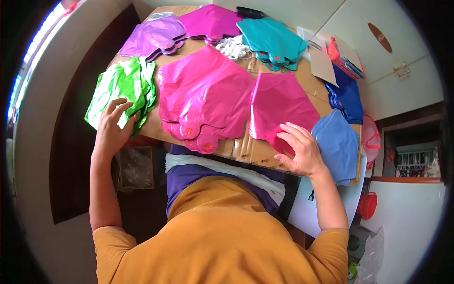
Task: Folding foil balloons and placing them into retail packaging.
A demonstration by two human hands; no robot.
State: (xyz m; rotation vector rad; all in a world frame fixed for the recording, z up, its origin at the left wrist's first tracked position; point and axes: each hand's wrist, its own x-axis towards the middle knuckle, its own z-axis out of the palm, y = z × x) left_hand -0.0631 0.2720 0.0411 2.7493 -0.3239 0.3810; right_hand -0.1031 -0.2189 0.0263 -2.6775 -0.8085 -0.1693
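Observation:
A stack of flat, shiny pink plastic pieces (203,94), with scalloped lower edges and red dots, lies in the middle of the cardboard. Beside it on the right is a single-looking pink piece (283,102), its rounded tab near my right hand (302,150). That hand hovers at the tab with fingers and thumb apart. On the left, my left hand (112,127) rests against the lower edge of a crinkled bright green pile (118,85). Its fingers are curved but spread, and I see nothing gripped in them.
Similar stacks in lilac (153,37), magenta (210,22), teal (274,41), dark blue (349,97) and light blue (336,144) ring the cardboard surface (243,149). White cord (232,47) lies at the back. An open box (343,57) stands at right; a red basket (368,205) hangs lower.

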